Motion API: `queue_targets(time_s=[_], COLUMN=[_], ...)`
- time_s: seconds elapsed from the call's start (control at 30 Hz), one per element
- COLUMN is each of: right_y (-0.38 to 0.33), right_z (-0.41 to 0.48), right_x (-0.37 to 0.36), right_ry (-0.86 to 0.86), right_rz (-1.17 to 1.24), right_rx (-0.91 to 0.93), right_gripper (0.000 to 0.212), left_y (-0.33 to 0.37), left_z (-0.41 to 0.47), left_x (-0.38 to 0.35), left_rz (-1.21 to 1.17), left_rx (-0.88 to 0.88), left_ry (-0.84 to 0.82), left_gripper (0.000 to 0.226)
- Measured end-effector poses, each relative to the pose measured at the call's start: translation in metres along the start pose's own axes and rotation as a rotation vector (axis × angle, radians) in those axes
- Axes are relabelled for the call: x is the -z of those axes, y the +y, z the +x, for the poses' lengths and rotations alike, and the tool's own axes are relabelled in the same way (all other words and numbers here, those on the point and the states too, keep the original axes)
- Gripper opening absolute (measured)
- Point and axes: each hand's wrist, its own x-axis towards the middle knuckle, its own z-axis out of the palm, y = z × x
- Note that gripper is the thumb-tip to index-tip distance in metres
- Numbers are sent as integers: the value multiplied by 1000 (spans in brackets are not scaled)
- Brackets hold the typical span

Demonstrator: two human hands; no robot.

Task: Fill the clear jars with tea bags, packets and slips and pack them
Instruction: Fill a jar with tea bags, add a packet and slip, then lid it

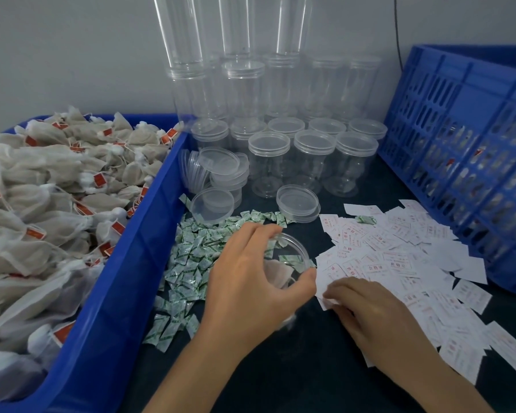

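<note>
My left hand (248, 281) grips an open clear jar (289, 260) from above, fingers and thumb curled round its rim. Tea bags and a green packet lie inside it. My right hand (367, 311) rests on the dark table just right of the jar, its fingertips pinching a white slip (325, 301) at the edge of the pile of red-printed slips (399, 263). Small green-and-white packets (191, 263) are heaped left of the jar. A blue bin (137, 248) at the left holds a heap of tea bags (42, 189) with red tags.
Capped empty jars (313, 156) stand in rows at the back, with tall stacks of jars (245, 55) behind them. Loose clear lids (212, 201) lie near the bin. A blue slotted crate (465, 150) stands at the right, with filled jars showing through its slots.
</note>
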Motion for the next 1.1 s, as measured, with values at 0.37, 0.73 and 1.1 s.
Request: queue_targets(time_s=[0.37,0.73,1.1], right_y=[-10,-15,-4], right_z=[-4,40,55], right_x=[6,35,32], right_ry=[148,248,235], right_rz=[56,349,349], right_rx=[1,-317,-429], right_gripper=[14,14,24], left_y=[0,0,-1], left_z=[0,0,0], left_x=[0,-2,-1], left_rz=[-12,-12,-15], left_rx=[-3,-12,-15], left_ry=[2,11,18], left_gripper=[66,68,68])
